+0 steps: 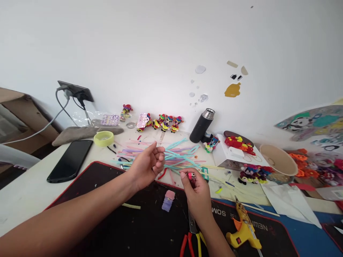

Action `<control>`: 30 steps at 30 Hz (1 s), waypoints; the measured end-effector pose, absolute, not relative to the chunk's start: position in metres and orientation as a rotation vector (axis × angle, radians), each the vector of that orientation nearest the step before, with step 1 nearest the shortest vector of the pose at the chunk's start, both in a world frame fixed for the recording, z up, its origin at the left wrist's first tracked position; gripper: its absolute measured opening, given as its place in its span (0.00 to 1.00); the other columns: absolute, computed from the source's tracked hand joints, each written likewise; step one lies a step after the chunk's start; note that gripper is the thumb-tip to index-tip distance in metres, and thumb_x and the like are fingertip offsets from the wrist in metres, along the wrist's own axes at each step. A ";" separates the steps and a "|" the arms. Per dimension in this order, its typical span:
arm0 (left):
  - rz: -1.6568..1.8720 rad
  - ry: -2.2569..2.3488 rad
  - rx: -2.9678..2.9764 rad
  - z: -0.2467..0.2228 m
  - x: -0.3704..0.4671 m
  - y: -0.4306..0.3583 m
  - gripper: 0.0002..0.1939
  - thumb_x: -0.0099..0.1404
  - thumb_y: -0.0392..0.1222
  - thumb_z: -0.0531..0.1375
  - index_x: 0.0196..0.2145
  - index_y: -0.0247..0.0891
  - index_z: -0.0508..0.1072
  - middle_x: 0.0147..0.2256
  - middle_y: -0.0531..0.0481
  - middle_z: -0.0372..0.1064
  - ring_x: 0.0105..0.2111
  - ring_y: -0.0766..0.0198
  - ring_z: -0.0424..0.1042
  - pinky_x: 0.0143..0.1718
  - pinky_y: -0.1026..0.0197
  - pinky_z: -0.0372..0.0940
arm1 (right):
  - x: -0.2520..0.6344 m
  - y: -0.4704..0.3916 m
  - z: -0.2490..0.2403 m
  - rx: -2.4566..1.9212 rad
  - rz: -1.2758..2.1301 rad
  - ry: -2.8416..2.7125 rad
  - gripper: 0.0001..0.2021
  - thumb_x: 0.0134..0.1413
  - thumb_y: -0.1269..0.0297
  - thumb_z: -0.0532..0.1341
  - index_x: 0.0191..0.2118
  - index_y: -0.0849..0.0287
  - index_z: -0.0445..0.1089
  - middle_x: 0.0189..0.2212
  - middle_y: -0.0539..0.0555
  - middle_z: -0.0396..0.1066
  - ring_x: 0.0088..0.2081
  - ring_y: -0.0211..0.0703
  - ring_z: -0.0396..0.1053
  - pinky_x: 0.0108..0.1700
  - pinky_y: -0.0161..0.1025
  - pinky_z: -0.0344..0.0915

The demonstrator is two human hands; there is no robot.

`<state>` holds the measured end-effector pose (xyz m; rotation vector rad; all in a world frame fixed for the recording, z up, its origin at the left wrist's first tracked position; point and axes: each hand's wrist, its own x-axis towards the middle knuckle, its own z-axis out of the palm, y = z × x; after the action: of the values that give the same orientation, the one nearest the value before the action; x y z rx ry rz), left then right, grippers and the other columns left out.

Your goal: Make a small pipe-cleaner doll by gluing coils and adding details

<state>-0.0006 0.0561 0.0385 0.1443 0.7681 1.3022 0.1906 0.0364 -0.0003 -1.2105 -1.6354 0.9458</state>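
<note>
My left hand (148,164) is raised over the near edge of a pile of pipe cleaners (182,153), palm turned inward. Its fingers are loosely curled and apart from the thumb, with nothing visible in them. My right hand (197,191) has thumb and index finger pressed together. A small pink-red bit shows among its fingers, too hidden to name. Between the hands, a small pink and purple fuzzy piece (168,200) lies on the black mat (112,221). Red-handled pliers (190,244) and a yellow-handled tool (198,244) lie below my right wrist, partly covered.
A yellow glue gun (245,233) rests at the right of the mat. Behind stand a black thermos (201,126) and several small fuzzy dolls (167,123). A phone (70,160) and yellow tape roll (103,138) are left; a beige bowl (278,159) is right.
</note>
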 end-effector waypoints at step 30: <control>1.146 0.828 0.196 0.005 -0.054 0.010 0.23 0.80 0.40 0.52 0.26 0.35 0.72 0.17 0.61 0.46 0.12 0.73 0.45 0.13 0.70 0.46 | 0.110 -0.048 0.002 -1.007 0.617 -2.982 0.10 0.71 0.59 0.64 0.47 0.60 0.75 0.41 0.56 0.82 0.40 0.53 0.81 0.38 0.45 0.76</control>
<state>-0.0538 0.0099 0.0049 0.1960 0.8277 1.1456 0.1102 -0.0482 0.0022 -1.0066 -2.9817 0.6171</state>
